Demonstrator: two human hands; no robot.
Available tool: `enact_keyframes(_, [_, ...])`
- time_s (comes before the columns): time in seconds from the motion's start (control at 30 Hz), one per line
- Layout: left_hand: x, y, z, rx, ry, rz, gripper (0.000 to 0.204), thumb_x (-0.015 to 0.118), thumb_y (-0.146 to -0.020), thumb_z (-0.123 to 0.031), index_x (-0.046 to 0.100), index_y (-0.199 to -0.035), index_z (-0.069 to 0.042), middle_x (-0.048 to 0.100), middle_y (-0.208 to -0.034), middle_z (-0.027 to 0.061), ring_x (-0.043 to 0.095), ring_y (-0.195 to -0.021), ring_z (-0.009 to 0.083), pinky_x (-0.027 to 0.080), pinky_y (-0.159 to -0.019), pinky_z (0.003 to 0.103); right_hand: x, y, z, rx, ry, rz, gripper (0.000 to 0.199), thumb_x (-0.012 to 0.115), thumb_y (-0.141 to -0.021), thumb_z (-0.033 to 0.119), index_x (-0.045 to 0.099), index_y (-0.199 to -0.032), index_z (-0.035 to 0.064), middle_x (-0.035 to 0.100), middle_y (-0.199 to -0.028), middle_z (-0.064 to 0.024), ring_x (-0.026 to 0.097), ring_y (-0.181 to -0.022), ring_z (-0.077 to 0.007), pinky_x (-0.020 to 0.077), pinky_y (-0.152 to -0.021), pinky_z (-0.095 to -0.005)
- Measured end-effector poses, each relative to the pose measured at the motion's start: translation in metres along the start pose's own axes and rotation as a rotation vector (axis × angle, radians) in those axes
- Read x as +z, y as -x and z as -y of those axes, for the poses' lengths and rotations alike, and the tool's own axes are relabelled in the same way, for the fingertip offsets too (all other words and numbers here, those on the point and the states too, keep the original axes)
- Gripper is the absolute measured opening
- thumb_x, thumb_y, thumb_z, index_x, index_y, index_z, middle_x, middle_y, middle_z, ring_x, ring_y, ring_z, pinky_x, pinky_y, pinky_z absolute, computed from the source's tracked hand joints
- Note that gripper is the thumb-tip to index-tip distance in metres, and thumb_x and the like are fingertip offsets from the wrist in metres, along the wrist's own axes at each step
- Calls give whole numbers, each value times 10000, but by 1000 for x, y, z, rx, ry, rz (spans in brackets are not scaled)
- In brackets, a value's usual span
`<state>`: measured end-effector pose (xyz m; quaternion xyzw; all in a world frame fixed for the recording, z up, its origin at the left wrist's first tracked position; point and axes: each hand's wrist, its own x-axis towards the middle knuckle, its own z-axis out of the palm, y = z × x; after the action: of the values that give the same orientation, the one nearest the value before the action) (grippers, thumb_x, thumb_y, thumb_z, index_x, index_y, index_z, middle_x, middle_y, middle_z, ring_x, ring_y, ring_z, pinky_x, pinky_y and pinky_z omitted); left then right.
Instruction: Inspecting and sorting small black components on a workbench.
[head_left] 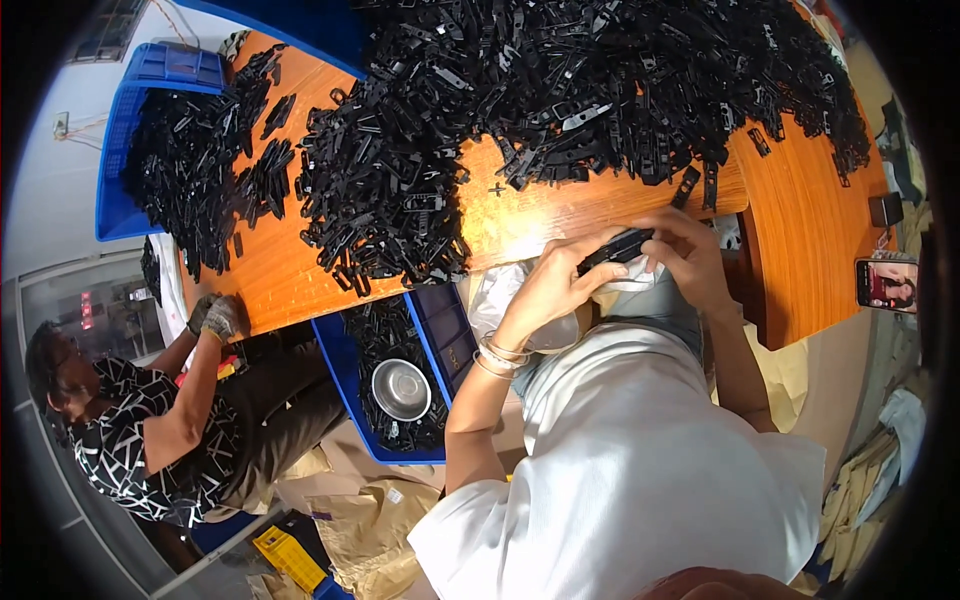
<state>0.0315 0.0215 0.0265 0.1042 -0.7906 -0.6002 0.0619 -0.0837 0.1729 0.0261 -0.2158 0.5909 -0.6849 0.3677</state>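
Small black plastic strip part (615, 246), held at the worktop's near edge

Slim, oblong and dark, it lies roughly level and slightly tilted, pinched at both ends between the left hand (550, 285) and right hand (685, 250).

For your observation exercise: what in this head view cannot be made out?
- Black part: shape mostly covered by left hand and right hand.
- Blue bin by the lap: contents partly hidden under the table.
- Single pieces in the pile: too small, tangled.

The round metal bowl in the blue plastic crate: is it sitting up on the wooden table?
No. The round metal bowl lies on black plastic parts inside the blue plastic crate below the wooden table edge.
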Motion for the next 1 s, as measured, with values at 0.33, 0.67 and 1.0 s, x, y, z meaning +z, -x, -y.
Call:
enact_keyframes(0.33, [-55, -17, 23, -8, -788, -696, 114, 545, -727, 12, 578, -834, 34, 538, -767, 168, 553, -643, 312, 428, -581, 363, 3, 12, -45, -237, 539, 44, 178, 496, -768, -44, 587, -920, -34, 561, -842, -89, 547, -678, -130, 444, -569, -224])
enact_keyframes(0.67, [-101, -59, 23, 70, -936, -941, 127, 536, -731, -18, 589, -842, 14, 546, -782, 159, 559, -661, 315, 446, -603, 360, 3, 18, -49, -151, 491, 88, 137, 530, -759, -18, 595, -879, -28, 588, -769, -111, 563, -664, -187, 437, -607, -264])
enact_keyframes(1.0, [-110, -98, 28, -18, -991, -741, 128, 603, -669, -92, 649, -785, -64, 555, -792, 136, 565, -702, 317, 455, -638, 380, 0, 21, -40, -197, 501, 31, 125, 540, -759, -17, 589, -871, -41, 585, -749, -110, 556, -622, -161, 434, -577, -244])
